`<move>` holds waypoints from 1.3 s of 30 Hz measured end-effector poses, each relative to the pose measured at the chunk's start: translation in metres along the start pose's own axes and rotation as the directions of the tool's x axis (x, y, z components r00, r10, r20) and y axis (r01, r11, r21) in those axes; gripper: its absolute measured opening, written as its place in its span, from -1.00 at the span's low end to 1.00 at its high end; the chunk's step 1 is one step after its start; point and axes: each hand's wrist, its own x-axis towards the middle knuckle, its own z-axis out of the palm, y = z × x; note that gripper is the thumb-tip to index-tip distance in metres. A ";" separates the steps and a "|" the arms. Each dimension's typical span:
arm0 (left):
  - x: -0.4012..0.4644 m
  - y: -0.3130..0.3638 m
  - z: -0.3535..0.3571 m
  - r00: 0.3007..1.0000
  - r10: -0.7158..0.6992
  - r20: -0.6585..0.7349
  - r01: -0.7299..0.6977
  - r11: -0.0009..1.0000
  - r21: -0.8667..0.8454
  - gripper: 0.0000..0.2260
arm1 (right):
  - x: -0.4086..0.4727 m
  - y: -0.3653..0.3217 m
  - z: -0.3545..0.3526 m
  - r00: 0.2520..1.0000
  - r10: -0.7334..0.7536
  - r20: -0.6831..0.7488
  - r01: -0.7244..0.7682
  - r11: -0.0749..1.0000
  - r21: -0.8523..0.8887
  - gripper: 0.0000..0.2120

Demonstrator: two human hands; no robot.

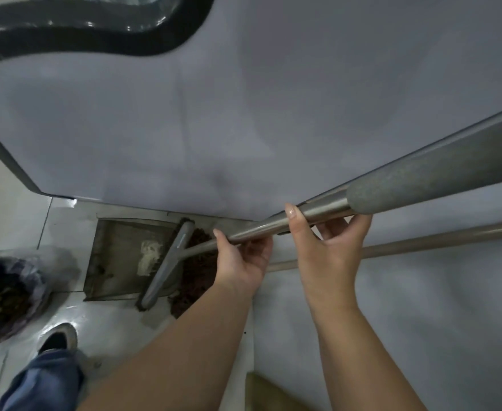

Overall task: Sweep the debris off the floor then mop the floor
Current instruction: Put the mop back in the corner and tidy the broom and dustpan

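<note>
**Sweeping nearly done, mopping still to come**

Both hands hold the broom handle [276, 225]: the left hand [241, 259] curls under it, and the right hand [329, 238] wraps it higher up. The broom head [166, 262] rests at the dustpan [107, 256] mouth, brown debris [198, 268] touching it at 3 o'clock. The handle's long axis runs from the head toward 2 o'clock. By my judgement the pile is not yet in the pan, and the floor [119, 330] remains unmopped.

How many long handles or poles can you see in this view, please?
2. The silver metal broom handle with a grey foam sleeve is gripped by the left hand and right hand. A beige pole runs just below it, behind the hands. Others may lie out of view.
</note>
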 end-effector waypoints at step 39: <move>-0.140 0.051 0.019 0.965 0.263 0.005 -0.170 0.609 0.775 -0.53 | -0.007 -0.051 0.011 0.955 0.294 0.045 -0.285 0.947 -0.146 -0.25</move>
